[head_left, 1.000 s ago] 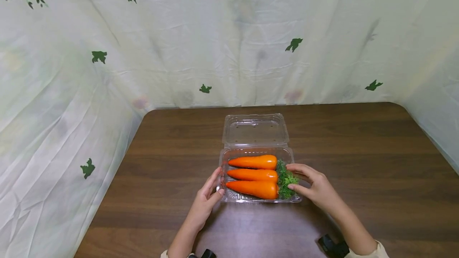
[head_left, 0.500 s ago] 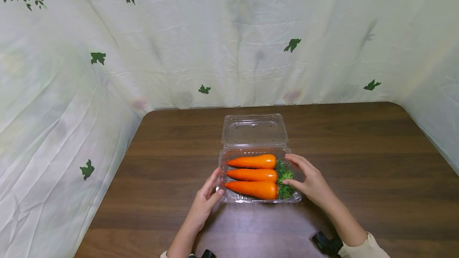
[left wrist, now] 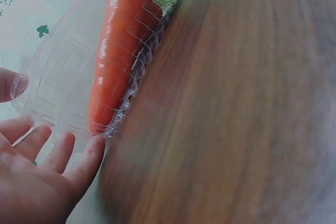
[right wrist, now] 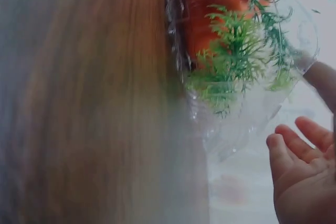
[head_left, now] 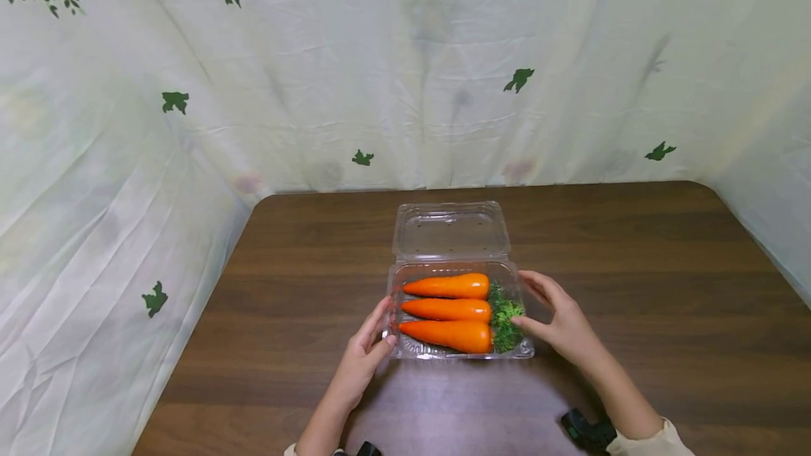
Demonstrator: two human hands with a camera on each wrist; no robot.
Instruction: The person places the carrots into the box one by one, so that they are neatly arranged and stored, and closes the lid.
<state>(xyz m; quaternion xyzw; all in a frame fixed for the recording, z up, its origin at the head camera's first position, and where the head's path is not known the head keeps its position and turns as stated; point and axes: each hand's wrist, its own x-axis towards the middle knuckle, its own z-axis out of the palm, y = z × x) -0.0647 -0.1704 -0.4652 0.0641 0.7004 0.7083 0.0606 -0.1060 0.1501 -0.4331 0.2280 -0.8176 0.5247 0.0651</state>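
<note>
Three orange carrots, the far carrot (head_left: pixel 446 286), the middle carrot (head_left: pixel 446 309) and the near carrot (head_left: pixel 446 336), lie side by side in a clear plastic clamshell box (head_left: pixel 443 355). Their tips point left, and the feathery green tops (head_left: pixel 507 321) bunch at the right end. My left hand (head_left: pixel 356 366) rests against the box's left side; in the left wrist view its extended fingers (left wrist: pixel 64 148) touch the clear wall. At the right end is my right hand (head_left: pixel 570 329), its thumb by the rim near the greens. The right wrist view shows several fingers (right wrist: pixel 286 153) apart from the box.
The clear lid (head_left: pixel 451 231) lies folded back behind the box. Beneath is a dark brown wooden table (head_left: pixel 304 266). A pale cloth curtain (head_left: pixel 412 90) with green leaf prints hangs behind and at both sides. Dark wrist devices sit near both sleeves.
My right hand has moved from the carrot tops out to the box's right edge. The greens sit slightly further in from that edge. My left hand and the carrots have stayed put.
</note>
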